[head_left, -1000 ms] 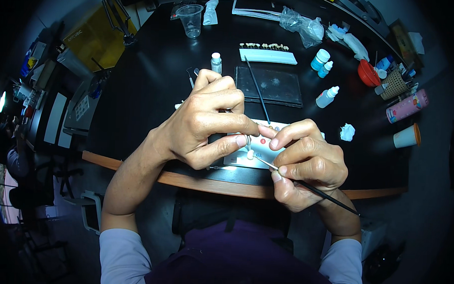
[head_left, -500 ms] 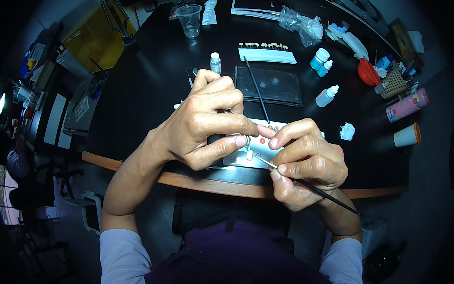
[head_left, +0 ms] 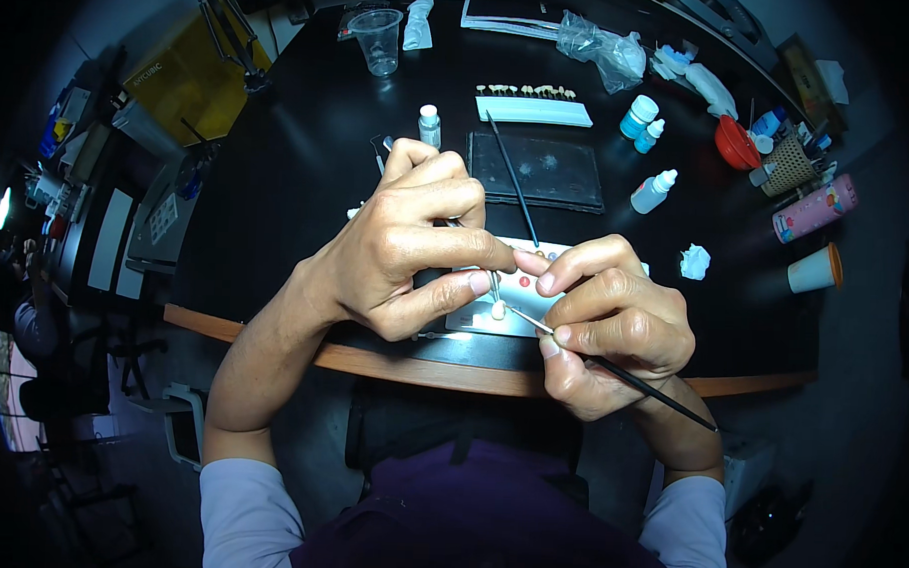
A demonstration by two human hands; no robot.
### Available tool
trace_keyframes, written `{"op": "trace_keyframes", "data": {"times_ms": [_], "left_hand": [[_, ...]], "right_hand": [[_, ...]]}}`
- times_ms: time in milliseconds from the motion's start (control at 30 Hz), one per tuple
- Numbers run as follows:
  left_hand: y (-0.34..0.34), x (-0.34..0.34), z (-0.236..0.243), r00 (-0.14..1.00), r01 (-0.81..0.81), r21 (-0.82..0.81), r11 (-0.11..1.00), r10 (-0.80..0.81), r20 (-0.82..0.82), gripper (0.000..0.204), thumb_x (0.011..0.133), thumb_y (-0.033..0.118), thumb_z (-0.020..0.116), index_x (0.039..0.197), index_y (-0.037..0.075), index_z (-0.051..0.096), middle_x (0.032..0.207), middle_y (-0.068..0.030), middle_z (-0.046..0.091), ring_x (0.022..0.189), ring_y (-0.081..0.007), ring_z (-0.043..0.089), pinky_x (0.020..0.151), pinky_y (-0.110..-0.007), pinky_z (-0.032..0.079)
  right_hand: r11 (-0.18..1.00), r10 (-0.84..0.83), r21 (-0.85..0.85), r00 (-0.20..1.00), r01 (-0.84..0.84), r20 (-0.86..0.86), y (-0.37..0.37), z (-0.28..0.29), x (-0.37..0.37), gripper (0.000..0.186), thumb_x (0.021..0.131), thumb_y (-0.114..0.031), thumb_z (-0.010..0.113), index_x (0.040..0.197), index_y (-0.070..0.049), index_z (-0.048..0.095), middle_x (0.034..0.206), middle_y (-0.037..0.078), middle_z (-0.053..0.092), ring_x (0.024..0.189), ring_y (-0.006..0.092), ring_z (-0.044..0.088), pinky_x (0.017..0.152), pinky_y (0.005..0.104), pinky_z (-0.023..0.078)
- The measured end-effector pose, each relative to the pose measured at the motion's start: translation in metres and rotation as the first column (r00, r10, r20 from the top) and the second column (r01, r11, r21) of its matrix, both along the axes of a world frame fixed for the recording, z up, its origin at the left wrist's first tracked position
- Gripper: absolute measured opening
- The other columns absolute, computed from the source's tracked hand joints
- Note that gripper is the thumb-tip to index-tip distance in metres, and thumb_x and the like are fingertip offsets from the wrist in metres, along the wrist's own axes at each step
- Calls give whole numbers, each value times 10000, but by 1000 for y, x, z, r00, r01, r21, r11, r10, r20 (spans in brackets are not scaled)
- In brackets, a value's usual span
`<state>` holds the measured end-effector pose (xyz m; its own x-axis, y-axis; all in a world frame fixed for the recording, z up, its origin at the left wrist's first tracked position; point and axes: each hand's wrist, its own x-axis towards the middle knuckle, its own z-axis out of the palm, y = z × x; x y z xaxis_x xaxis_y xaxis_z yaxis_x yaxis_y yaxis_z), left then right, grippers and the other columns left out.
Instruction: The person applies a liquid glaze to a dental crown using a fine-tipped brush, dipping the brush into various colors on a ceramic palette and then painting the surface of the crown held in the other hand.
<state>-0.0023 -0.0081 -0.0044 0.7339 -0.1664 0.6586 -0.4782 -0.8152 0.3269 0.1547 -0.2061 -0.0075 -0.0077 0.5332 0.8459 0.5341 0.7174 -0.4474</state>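
My left hand (head_left: pixel 401 247) pinches slim metal tweezers (head_left: pixel 494 284) between thumb and index finger. At their lower end sits a small white tooth-shaped piece (head_left: pixel 499 310), likely a dental crown. My right hand (head_left: pixel 618 330) grips a fine brush (head_left: pixel 651 391) with a black handle, its thin tip pointing left and almost at the white piece; whether they touch I cannot tell. The two index fingertips meet above. Beneath lies a white plate (head_left: pixel 473 320) with small coloured spots, partly covered by my hands.
A second brush (head_left: pixel 514 176) rests across a dark flat slab (head_left: pixel 568 173). Behind it, a row of tooth-shaped samples (head_left: pixel 526 90) stands by a pale strip (head_left: pixel 536 111). Small bottles (head_left: pixel 654 191), a clear cup (head_left: pixel 380 46), crumpled tissue (head_left: pixel 695 261) and a paper cup (head_left: pixel 813 269) stand around.
The brush tip has shifted slightly upward beside the white piece. Both hands keep their holds and nearly the same places.
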Motion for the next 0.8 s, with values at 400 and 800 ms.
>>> {"op": "trace_keyframes", "data": {"times_ms": [400, 800], "left_hand": [[-1, 1, -1, 999, -22, 28, 999, 21, 31, 296, 884, 304, 695, 1022, 98, 857, 734, 2, 525, 740, -174, 479, 846, -393, 304], [-2, 1, 0, 994, -73, 94, 993, 65, 83, 316, 842, 331, 698, 980, 102, 865, 725, 1, 520, 728, -175, 492, 863, -412, 306]], "right_hand": [[1000, -7, -26, 1000, 7, -6, -3, 3, 0, 210, 635, 115, 704, 776, -22, 630, 740, 97, 661, 899, 306, 735, 867, 465, 657], [997, 13, -79, 1000, -14, -9, -3, 4, 0, 214, 620, 124, 690, 747, -30, 613, 726, 84, 647, 913, 304, 733, 901, 478, 661]]}}
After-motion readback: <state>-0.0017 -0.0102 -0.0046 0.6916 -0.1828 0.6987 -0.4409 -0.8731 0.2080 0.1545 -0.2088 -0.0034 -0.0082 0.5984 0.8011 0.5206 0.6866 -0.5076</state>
